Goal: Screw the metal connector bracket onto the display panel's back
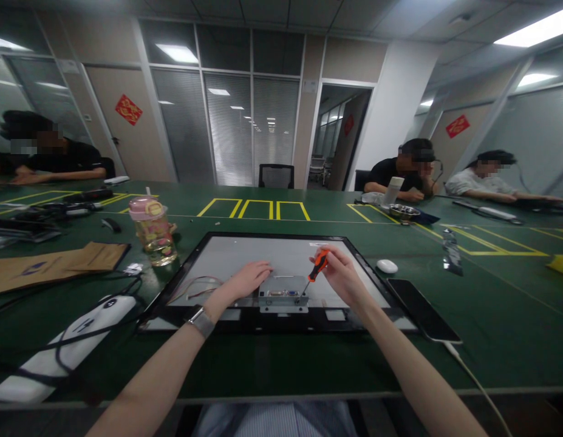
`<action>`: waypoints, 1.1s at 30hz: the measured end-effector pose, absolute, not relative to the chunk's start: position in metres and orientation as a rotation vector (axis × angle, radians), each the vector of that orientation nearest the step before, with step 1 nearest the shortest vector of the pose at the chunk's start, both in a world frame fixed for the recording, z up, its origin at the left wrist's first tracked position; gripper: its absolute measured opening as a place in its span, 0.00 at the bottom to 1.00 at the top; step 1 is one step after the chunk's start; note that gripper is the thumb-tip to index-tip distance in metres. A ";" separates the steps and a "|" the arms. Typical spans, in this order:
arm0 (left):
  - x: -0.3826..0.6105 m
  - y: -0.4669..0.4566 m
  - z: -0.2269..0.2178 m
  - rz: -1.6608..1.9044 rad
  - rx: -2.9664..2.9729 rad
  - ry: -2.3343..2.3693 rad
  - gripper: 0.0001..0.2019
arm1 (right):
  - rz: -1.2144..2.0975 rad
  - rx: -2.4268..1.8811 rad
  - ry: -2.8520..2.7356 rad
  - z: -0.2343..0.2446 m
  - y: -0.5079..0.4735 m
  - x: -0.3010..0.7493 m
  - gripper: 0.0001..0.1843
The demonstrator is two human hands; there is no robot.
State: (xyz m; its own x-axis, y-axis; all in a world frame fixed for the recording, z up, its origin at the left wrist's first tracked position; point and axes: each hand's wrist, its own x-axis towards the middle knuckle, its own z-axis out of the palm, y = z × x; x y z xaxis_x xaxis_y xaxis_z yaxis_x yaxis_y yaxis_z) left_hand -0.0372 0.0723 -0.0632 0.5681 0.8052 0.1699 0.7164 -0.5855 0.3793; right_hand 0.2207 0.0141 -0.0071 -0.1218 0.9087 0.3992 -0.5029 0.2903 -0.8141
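Observation:
A flat display panel (pixel 226 258) with a black frame lies on the green table before me. At its near edge sits a metal bracket (pixel 283 301) with blue and grey port connectors. My right hand (pixel 342 273) is closed round the orange-and-black handle of a screwdriver (pixel 320 265). The screwdriver's shaft slants down to the right part of the bracket, with its tip at the ports. My left hand (pixel 249 279) rests at the bracket's left side, fingers stretched toward its far edge. Loose thin wires (pixel 194 288) lie on the panel to the left of that hand.
A phone (pixel 424 309) on a cable and a white earbud case (pixel 387 266) lie to the right. Leftward stand a pink-lidded bottle (pixel 153 233), a brown paper envelope (pixel 58 267) and a white power strip (pixel 67 349) with black cables. Several people sit across the table.

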 end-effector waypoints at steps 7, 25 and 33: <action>-0.037 0.071 -0.061 0.471 2.533 1.255 0.20 | 1.325 -0.475 -1.143 -0.004 0.013 0.220 0.11; -0.038 0.074 -0.064 0.465 2.538 1.263 0.20 | 1.274 -0.494 -1.174 -0.007 0.014 0.221 0.09; -0.038 0.075 -0.065 0.486 2.550 1.247 0.20 | 1.267 -0.485 -1.144 -0.006 0.016 0.221 0.10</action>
